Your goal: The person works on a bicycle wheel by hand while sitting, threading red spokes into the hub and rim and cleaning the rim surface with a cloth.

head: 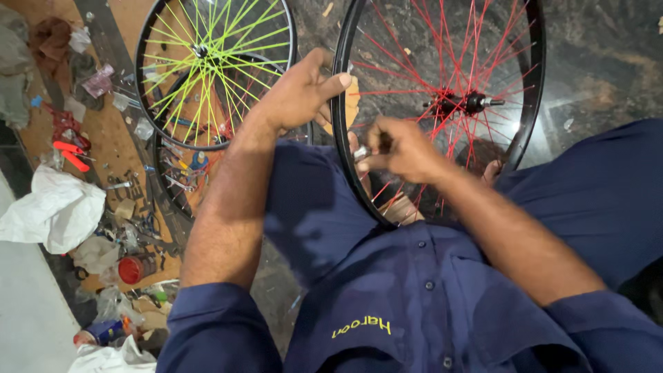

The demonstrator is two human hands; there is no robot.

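A black bicycle wheel rim [532, 90] with red spokes and a black hub [469, 103] stands upright in front of me, resting against my lap. My left hand [300, 90] grips the rim's left edge near the top, thumb pressed on the outside. My right hand [400, 148] is inside the wheel, fingers pinched on a small silvery tool or nipple [360, 153] at the rim's inner side. My dark blue shirt and trousers [414, 290] fill the lower view.
A second black wheel with yellow-green spokes [207, 62] leans at the left, another rim behind it. Beyond lie scattered tools, a red-handled tool [72, 155], a red tin [135, 268], white cloth [55, 207] and plastic bags on a brown board.
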